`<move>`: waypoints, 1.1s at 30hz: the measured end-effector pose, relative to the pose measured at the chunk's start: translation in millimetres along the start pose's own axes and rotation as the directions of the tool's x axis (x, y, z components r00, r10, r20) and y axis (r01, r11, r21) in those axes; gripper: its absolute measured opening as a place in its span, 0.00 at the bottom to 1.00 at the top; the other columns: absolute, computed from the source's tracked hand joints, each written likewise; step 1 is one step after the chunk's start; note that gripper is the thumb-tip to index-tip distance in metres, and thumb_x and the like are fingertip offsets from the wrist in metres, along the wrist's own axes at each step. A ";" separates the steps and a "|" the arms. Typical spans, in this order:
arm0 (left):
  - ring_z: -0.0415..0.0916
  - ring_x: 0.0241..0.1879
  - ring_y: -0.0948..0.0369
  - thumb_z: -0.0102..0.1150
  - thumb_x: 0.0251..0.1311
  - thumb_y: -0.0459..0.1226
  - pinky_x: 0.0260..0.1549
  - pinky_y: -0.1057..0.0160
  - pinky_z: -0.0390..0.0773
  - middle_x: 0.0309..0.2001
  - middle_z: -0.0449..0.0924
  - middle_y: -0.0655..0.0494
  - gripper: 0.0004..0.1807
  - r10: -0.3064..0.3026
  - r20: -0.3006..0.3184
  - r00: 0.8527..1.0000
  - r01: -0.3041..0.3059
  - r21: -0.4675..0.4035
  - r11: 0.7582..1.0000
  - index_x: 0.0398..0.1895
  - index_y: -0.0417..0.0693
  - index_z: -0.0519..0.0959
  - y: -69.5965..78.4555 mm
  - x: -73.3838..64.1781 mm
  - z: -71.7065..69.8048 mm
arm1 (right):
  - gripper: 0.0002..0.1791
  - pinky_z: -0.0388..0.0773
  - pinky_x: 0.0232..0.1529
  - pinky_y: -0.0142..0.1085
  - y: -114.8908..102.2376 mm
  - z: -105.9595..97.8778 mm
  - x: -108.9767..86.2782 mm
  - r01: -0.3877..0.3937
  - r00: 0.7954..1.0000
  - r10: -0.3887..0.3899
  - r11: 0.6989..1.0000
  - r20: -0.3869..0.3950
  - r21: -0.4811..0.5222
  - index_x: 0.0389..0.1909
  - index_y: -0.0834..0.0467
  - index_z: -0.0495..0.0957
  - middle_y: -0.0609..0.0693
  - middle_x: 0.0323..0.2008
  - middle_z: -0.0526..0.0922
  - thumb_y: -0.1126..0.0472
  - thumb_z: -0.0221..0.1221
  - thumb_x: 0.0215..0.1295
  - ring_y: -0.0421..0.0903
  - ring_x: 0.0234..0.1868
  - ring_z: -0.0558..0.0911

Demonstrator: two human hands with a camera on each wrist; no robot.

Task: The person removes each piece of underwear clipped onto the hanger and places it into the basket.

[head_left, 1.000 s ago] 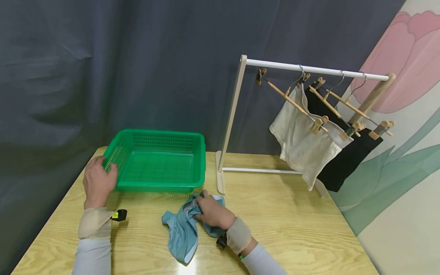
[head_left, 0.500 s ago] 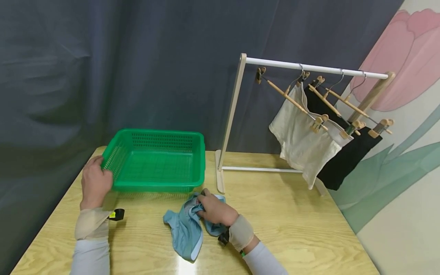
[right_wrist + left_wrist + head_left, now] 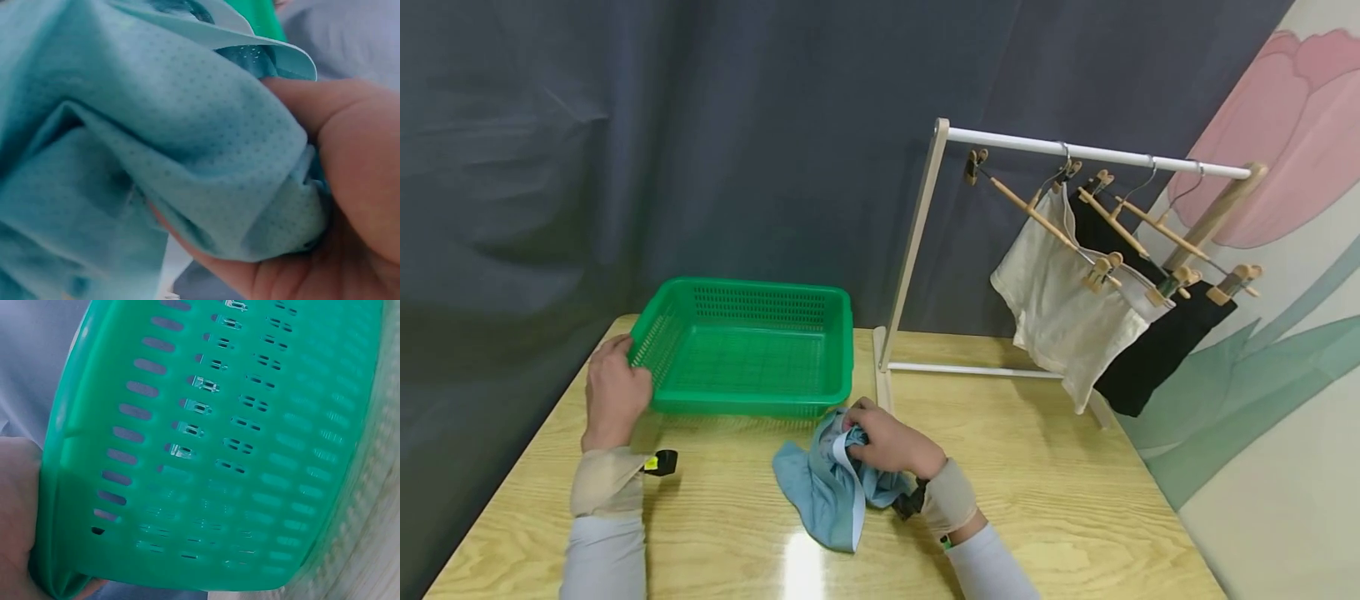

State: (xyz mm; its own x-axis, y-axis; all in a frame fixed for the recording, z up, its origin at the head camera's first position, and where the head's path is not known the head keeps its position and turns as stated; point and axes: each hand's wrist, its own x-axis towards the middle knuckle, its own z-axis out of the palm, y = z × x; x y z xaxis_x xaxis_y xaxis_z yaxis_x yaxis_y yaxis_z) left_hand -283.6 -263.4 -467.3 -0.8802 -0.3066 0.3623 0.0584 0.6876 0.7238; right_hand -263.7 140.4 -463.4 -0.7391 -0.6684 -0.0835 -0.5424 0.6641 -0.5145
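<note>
My left hand [image 3: 616, 392] grips the left rim of a green plastic basket [image 3: 752, 410], thumb on the inner side. In the left wrist view the basket's slotted wall [image 3: 187, 456] fills most of the picture, with part of the hand [image 3: 15, 512] at its rim. In front of the basket, a crumpled light blue garment [image 3: 823, 492] with a white edge band lies bunched on the table. My right hand [image 3: 895, 442] pinches its upper part. Up close, the right wrist view has the thin dotted fabric [image 3: 206, 137] folded between thumb and fingers of the hand [image 3: 362, 150].
A small clothes rack [image 3: 917, 242] with a white bar [image 3: 1015, 142] stands on the right of the wooden table [image 3: 1037, 500]. From its clip hangers hang cream shorts [image 3: 1060, 308] and a black garment [image 3: 1150, 358]. Behind is a dark curtain [image 3: 790, 150].
My right hand has shifted slightly right and away from me, drawing the blue garment with it. The garment's folds have changed, and more of its white band shows. The left hand stays on the basket.
</note>
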 end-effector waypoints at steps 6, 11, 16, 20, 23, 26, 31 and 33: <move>0.60 0.67 0.29 0.33 0.51 0.23 0.66 0.33 0.61 0.67 0.66 0.26 0.34 -0.002 -0.004 1.000 0.002 0.006 1.000 0.64 0.16 0.66 -1.0 0.0 3.0 | 0.06 0.70 0.42 0.34 -9.2 -21.1 -7.5 0.085 0.996 -0.084 0.996 -0.025 0.035 0.44 0.58 0.75 0.50 0.46 0.71 0.70 0.57 0.70 0.45 0.43 0.70; 0.60 0.67 0.28 0.33 0.52 0.24 0.65 0.32 0.61 0.68 0.66 0.26 0.33 0.002 -0.014 1.000 -0.002 0.010 1.000 0.64 0.16 0.66 -1.3 0.0 5.1 | 0.12 0.70 0.43 0.35 -17.8 -44.1 -13.0 0.147 0.989 -0.146 0.989 -0.018 0.023 0.45 0.58 0.77 0.49 0.44 0.75 0.75 0.55 0.65 0.45 0.42 0.71; 0.60 0.67 0.28 0.33 0.53 0.23 0.64 0.31 0.62 0.68 0.65 0.26 0.33 -0.012 -0.006 1.000 0.012 0.006 1.000 0.65 0.17 0.66 -1.2 -2.0 5.3 | 0.13 0.73 0.44 0.36 -28.3 -72.1 -17.5 0.175 0.985 -0.175 0.984 -0.002 0.005 0.44 0.57 0.79 0.48 0.45 0.76 0.74 0.56 0.63 0.44 0.42 0.72; 0.60 0.67 0.28 0.33 0.53 0.23 0.64 0.31 0.61 0.68 0.65 0.26 0.34 -0.008 -0.012 1.000 0.008 -0.009 1.000 0.66 0.17 0.66 -0.6 -1.7 4.6 | 0.09 0.74 0.45 0.37 -39.6 -100.1 -10.9 0.219 0.975 -0.219 0.976 -0.044 -0.003 0.43 0.56 0.79 0.48 0.44 0.77 0.71 0.59 0.66 0.44 0.42 0.73; 0.60 0.67 0.28 0.33 0.53 0.23 0.64 0.31 0.61 0.68 0.65 0.26 0.34 -0.010 -0.020 1.000 0.010 -0.011 1.000 0.66 0.18 0.66 -0.8 -1.3 2.9 | 0.08 0.74 0.46 0.38 -48.6 -122.2 -0.2 0.270 0.956 -0.272 0.962 -0.111 -0.027 0.44 0.58 0.79 0.51 0.45 0.77 0.70 0.61 0.66 0.46 0.43 0.74; 0.60 0.67 0.28 0.33 0.53 0.23 0.64 0.30 0.62 0.68 0.66 0.27 0.33 -0.016 -0.030 0.999 0.015 -0.010 1.000 0.65 0.18 0.67 -1.7 -1.6 0.5 | 0.08 0.74 0.46 0.39 -56.9 -143.7 13.3 0.310 0.931 -0.315 0.949 -0.182 -0.058 0.44 0.59 0.79 0.53 0.48 0.78 0.71 0.61 0.66 0.47 0.45 0.74; 0.60 0.67 0.28 0.33 0.53 0.23 0.64 0.30 0.62 0.68 0.66 0.26 0.33 -0.011 -0.031 0.999 0.011 -0.004 1.000 0.65 0.17 0.67 -2.0 -1.1 -1.5 | 0.09 0.73 0.48 0.41 -66.2 -172.5 40.3 0.325 0.897 -0.339 0.941 -0.283 -0.096 0.44 0.62 0.79 0.56 0.51 0.77 0.73 0.61 0.65 0.50 0.49 0.73; 0.60 0.67 0.28 0.33 0.53 0.23 0.64 0.30 0.62 0.68 0.66 0.26 0.33 -0.009 -0.027 1.000 0.009 -0.003 1.000 0.65 0.16 0.66 -1.4 -0.6 -1.2 | 0.09 0.73 0.50 0.42 -67.1 -178.3 52.5 0.323 0.886 -0.340 0.940 -0.315 -0.107 0.45 0.62 0.79 0.57 0.53 0.76 0.73 0.61 0.65 0.51 0.52 0.73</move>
State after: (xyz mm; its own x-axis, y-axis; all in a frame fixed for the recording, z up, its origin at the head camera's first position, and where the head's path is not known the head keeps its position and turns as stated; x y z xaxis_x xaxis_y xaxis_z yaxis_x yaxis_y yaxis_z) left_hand -282.6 -264.9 -467.8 -0.8678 -0.3300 0.3716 0.0521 0.6832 0.7284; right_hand -337.3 120.5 -281.2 -0.5963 -0.7124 0.3701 -0.7914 0.4444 -0.4198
